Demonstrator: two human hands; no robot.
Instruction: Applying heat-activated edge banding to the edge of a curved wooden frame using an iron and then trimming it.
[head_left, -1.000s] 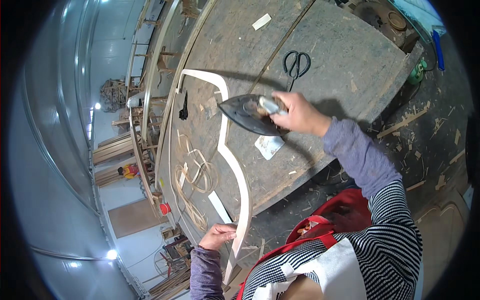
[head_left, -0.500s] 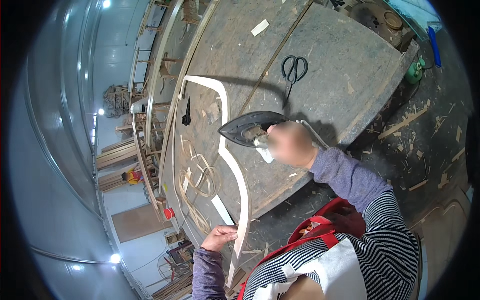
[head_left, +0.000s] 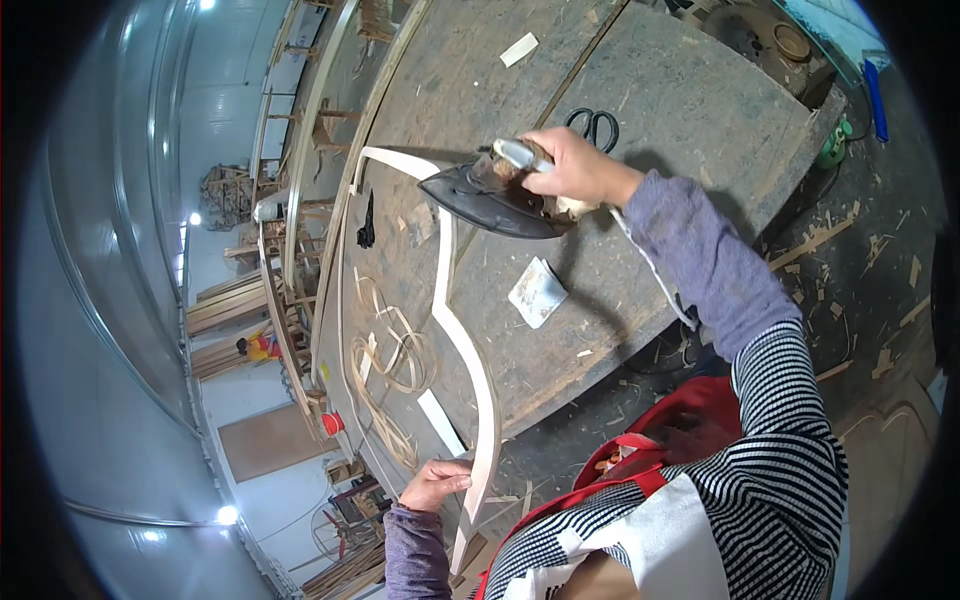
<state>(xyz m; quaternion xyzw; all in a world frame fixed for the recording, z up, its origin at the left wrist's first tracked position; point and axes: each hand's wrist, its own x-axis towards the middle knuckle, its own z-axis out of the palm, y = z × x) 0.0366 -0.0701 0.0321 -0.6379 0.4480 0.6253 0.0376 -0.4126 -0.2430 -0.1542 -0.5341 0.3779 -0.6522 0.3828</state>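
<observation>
My right hand (head_left: pixel 575 168) is closed around the handle of the iron (head_left: pixel 490 195), which has slid a little further along the curved wooden strip (head_left: pixel 470 345) since a second ago and now presses on its upper bend. Below it, my left hand (head_left: pixel 435 485) grips the strip's near end, unmoved. Scissors (head_left: pixel 595 125) lie just beyond the iron, a paper scrap (head_left: pixel 537 292) beneath it.
</observation>
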